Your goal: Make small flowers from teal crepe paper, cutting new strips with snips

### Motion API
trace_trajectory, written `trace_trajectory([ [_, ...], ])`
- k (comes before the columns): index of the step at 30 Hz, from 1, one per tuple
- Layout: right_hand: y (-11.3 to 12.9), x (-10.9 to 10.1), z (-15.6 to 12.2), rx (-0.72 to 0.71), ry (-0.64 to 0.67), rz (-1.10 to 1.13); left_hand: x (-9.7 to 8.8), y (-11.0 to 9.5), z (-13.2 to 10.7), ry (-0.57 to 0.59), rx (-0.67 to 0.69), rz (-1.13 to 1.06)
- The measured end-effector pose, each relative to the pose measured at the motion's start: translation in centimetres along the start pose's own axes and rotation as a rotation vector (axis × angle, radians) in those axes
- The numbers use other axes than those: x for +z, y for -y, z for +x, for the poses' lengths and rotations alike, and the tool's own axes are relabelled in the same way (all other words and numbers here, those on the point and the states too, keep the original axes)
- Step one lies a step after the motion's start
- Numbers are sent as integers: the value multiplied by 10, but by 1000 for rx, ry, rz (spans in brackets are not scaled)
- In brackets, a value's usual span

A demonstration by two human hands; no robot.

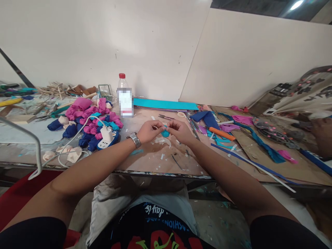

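A small turquoise bundle (pixel 165 131), crumpled like soft paper or cloth, is pinched between both hands above the middle of the table. My left hand (pixel 150 131) holds its left side with thumb and fingertips. On the other side, my right hand (pixel 181 131) grips it, the two thumbs nearly meeting. The fingers hide much of the bundle. Left of my hands lies a heap of pink, navy, turquoise and cream bundles (pixel 89 119). Turquoise strips (pixel 166 103) lie along the wall behind my hands.
A red-capped bottle (pixel 122 83) stands at the back left. The power strip (pixel 105 142) with a white plug and cable lies by the heap. On the right are an orange-handled cutter (pixel 221 133), coloured scraps and a long white strip (pixel 269 174). Another person's hand (pixel 321 133) shows far right.
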State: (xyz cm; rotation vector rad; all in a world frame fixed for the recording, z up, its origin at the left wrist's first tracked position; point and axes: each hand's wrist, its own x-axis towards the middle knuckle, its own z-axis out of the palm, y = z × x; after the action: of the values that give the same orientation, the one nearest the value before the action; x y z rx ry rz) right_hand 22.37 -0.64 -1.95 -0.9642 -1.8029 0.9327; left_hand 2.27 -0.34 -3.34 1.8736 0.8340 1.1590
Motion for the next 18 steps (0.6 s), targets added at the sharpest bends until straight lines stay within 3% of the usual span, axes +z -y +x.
trace_trajectory([
  [10,-3,-1,1,-21,41,9,0,0,-1,102,19,90],
  [18,-1,0,1,-20,2,10,2,5,0,54,-41,-37],
])
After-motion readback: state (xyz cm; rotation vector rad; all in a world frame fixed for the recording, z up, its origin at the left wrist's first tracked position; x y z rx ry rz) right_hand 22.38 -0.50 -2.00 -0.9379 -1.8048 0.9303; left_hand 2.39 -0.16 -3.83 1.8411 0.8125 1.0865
